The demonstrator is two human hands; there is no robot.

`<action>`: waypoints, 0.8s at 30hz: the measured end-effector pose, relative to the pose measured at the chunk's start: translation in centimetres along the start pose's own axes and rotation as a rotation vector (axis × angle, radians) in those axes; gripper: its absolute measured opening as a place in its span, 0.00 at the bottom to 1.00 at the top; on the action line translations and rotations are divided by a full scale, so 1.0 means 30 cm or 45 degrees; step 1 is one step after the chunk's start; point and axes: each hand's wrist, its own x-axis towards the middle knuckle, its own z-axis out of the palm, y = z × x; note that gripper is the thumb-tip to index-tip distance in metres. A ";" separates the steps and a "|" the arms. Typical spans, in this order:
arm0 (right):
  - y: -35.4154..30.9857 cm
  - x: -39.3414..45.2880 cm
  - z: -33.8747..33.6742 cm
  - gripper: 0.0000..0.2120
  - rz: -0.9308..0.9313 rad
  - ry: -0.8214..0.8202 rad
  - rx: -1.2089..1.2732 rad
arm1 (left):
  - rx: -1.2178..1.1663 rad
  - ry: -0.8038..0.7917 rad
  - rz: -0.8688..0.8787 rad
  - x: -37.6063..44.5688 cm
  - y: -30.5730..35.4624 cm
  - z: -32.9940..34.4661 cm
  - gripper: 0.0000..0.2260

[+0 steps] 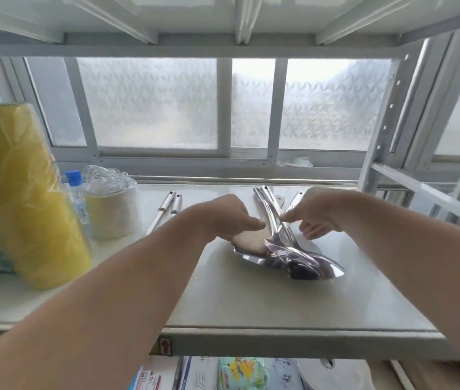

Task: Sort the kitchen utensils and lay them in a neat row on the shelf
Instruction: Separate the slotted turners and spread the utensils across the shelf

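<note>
We were mid-sort — our left hand (230, 218) closed on the wooden spatula (251, 240), right hand (317, 215) loose-fingered over the steel ladles (293, 254) (heaped mid-shelf (251, 302)) — next meant separating them.

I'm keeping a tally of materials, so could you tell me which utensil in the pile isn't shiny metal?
The pale wooden spatula under the left hand; the other utensils are polished steel.

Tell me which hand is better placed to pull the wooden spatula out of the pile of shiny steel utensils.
Left, probably. The left hand is already over the pale wooden spatula, while the right hand is at the shiny steel utensil handles.
</note>
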 end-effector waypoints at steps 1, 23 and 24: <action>0.014 -0.002 0.010 0.22 0.030 -0.052 0.050 | 0.000 -0.013 -0.008 0.011 0.014 0.023 0.25; -0.042 -0.014 0.105 0.08 -0.073 0.127 0.003 | -0.274 0.162 -0.338 -0.063 -0.169 -0.116 0.17; -0.045 -0.013 0.109 0.07 -0.080 0.173 -0.042 | -0.323 0.198 -0.348 -0.074 -0.175 -0.124 0.17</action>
